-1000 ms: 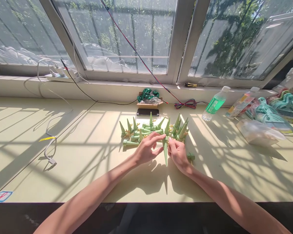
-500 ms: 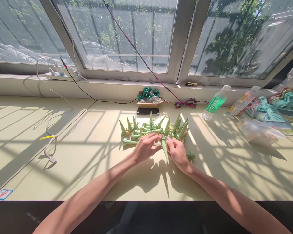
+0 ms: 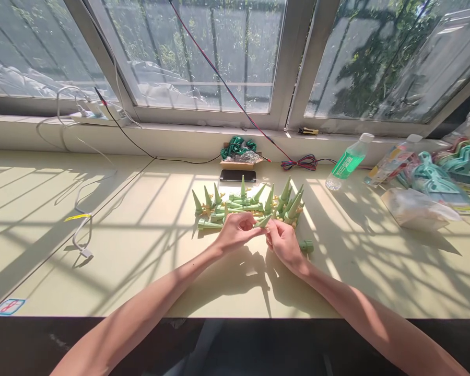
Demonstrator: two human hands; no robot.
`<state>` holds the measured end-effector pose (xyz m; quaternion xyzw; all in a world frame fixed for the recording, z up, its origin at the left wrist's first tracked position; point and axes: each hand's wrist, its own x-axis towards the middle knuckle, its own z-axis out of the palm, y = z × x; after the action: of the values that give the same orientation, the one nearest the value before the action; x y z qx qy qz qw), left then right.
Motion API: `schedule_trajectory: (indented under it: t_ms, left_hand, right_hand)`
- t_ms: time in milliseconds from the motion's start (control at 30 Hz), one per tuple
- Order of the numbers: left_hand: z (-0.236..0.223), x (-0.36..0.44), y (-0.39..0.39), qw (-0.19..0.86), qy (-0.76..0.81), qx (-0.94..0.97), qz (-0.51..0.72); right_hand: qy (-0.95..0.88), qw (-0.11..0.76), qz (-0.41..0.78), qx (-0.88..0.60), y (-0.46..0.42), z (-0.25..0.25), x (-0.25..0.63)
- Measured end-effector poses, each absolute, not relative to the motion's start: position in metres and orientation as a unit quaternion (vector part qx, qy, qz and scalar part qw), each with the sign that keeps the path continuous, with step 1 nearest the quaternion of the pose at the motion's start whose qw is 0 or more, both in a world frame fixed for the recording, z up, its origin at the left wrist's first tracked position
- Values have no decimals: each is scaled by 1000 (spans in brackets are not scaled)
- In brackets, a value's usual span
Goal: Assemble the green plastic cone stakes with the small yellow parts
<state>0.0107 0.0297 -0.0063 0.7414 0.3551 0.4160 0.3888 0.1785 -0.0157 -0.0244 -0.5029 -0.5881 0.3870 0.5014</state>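
Both of my hands meet over the pale table, just in front of a cluster of green plastic cone-shaped pieces [image 3: 243,187]. My left hand [image 3: 235,231] has its fingers curled and its thumb stretched to the right, closed at a green cone [image 3: 262,221]. My right hand [image 3: 284,243] pinches the same piece at its other end; that end is hidden by the fingers. The cone lies tilted between the hands, partly covered by them. A short green ribbed piece [image 3: 306,246] lies beside my right wrist.
Behind the cluster lie a black phone [image 3: 238,176] and a small cardboard box [image 3: 241,165] with green stuff in it. A coiled cable [image 3: 300,163], a green-labelled bottle [image 3: 347,164], a clear plastic tub [image 3: 413,213] and teal clips [image 3: 431,175] stand right. A white cable [image 3: 78,214] lies left.
The cone that pointed down towards me has swung up and now lies sideways between my hands. My left fingers have curled in. The view has tipped slightly.
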Motion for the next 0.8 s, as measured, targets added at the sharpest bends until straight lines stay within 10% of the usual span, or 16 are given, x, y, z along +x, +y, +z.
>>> schedule_trajectory:
  t_ms: [800]
  left_hand:
    - [1,10,29,632,342,626,303]
  right_hand:
    - [-608,498,381,-487,-16,-20,178]
